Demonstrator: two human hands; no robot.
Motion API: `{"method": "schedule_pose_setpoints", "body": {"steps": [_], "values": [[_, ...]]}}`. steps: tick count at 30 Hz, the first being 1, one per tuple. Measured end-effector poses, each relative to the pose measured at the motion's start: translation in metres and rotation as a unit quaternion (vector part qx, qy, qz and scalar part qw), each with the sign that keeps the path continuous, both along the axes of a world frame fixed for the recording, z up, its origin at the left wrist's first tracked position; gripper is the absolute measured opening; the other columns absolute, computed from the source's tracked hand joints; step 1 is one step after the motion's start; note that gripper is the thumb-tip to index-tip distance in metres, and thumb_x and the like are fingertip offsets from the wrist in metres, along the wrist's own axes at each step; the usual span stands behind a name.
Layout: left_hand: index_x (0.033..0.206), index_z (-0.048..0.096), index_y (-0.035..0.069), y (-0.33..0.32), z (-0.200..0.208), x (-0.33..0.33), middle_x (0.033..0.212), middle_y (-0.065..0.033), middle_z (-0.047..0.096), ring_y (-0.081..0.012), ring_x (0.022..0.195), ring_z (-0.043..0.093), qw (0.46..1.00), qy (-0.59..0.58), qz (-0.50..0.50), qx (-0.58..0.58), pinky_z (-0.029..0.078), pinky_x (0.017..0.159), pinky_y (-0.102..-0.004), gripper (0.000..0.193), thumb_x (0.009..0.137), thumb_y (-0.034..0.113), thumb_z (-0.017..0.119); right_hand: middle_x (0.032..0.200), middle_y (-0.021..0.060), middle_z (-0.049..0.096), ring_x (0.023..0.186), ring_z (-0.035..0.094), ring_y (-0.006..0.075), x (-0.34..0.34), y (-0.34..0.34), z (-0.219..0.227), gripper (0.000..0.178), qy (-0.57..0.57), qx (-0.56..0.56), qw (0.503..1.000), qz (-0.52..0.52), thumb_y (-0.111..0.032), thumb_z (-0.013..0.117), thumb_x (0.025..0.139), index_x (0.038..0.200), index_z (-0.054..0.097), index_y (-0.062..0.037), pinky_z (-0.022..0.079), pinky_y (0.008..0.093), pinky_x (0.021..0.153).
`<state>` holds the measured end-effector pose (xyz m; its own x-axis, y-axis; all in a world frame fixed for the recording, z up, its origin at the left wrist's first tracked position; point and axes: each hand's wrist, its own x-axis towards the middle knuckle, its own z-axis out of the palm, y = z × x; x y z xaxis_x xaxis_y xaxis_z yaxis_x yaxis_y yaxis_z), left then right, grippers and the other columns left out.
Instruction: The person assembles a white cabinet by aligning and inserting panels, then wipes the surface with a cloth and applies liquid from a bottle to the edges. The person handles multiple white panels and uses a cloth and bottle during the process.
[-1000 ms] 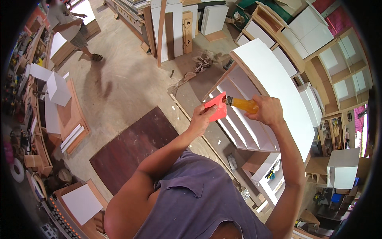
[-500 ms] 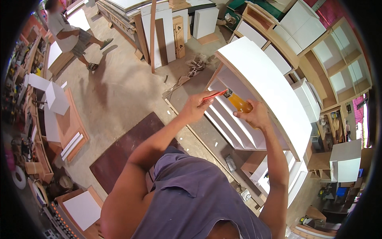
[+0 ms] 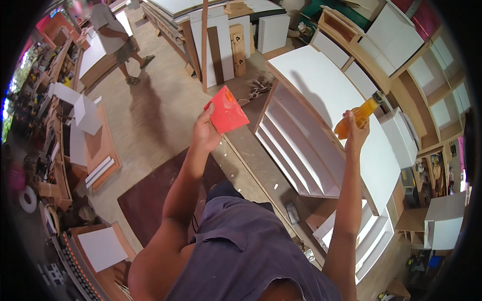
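Observation:
My left hand grips a flat red square piece by one edge, its broad face turned up. A glossy orange smear shows near its upper corner. Out to the right, my right hand is wrapped round a bottle of amber liquid, tilted with its dark neck toward the upper right. The bottle is over the white top of a cabinet, whose shelved side faces left; I cannot tell whether they touch.
A dark brown board lies on the floor at my left. Panels lean against a stacked workbench at the back. Open cabinet frames stand at far right. A person stands at upper left, beside a long white-topped table.
My hands have moved apart: the bottle has swung right, away from the red piece. The red piece has shifted left and turned from edge-on to show its face.

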<state>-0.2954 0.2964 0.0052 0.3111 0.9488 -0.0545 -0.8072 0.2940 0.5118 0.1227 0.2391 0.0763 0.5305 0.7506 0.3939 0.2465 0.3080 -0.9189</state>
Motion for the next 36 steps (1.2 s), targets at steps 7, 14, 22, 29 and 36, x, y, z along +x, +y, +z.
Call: {"method": "schedule_pose_setpoints", "body": {"steps": [7, 14, 22, 29, 36], "values": [[0.137, 0.050, 0.008, 0.054, -0.019, 0.058, 0.129, -0.0112, 0.062, -0.0300, 0.121, 0.061, 0.996, -0.004, 0.017, -0.089, 0.050, 0.101, -0.0495, 0.044, 0.101, 0.032, 0.052, 0.098, 0.0037, 0.064, 0.091, 0.062, 0.0136, 0.035, 0.077, 0.005, 0.044, -0.002, 0.028, 0.999, -0.042, -0.019, 0.087, 0.078, 0.111, 0.059, -0.0069, 0.051, 0.0304, 0.084], [0.126, 0.055, 0.010, 0.154, -0.044, 0.124, 0.120, -0.0125, 0.064, -0.0325, 0.104, 0.068, 0.984, 0.141, 0.041, -0.103, 0.059, 0.081, -0.0569, 0.037, 0.092, 0.023, 0.063, 0.095, 0.0029, 0.063, 0.087, 0.062, 0.0136, 0.049, 0.141, -0.026, 0.037, -0.036, 0.029, 0.998, -0.032, -0.007, 0.082, 0.080, 0.106, 0.056, -0.0066, 0.051, 0.0300, 0.082], [0.121, 0.058, 0.005, 0.201, -0.036, 0.178, 0.112, -0.0125, 0.065, -0.0296, 0.094, 0.070, 0.951, 0.282, 0.089, -0.085, 0.064, 0.065, -0.0450, 0.032, 0.092, 0.017, 0.059, 0.092, 0.0023, 0.061, 0.084, 0.060, 0.0117, 0.057, 0.169, -0.046, 0.034, -0.039, 0.036, 0.995, -0.085, -0.001, 0.077, 0.082, 0.107, 0.054, -0.0064, 0.050, 0.0269, 0.077], [0.127, 0.051, 0.002, 0.214, -0.028, 0.207, 0.113, -0.0156, 0.062, -0.0277, 0.099, 0.066, 0.886, 0.444, 0.134, 0.008, 0.064, 0.064, -0.0440, 0.038, 0.093, 0.019, 0.055, 0.094, 0.0030, 0.061, 0.085, 0.060, 0.0134, 0.058, 0.172, -0.050, 0.039, -0.033, 0.044, 0.994, -0.092, -0.005, 0.078, 0.079, 0.110, 0.053, -0.0050, 0.051, 0.0293, 0.079], [0.128, 0.049, 0.001, 0.203, -0.021, 0.210, 0.118, -0.0151, 0.061, -0.0270, 0.104, 0.063, 0.927, 0.337, 0.134, -0.097, 0.053, 0.088, -0.0389, 0.040, 0.091, 0.016, 0.053, 0.094, 0.0050, 0.062, 0.085, 0.061, 0.0145, 0.060, 0.168, -0.051, 0.040, -0.020, 0.042, 0.994, -0.095, -0.008, 0.079, 0.079, 0.108, 0.052, -0.0048, 0.051, 0.0306, 0.080]]}}
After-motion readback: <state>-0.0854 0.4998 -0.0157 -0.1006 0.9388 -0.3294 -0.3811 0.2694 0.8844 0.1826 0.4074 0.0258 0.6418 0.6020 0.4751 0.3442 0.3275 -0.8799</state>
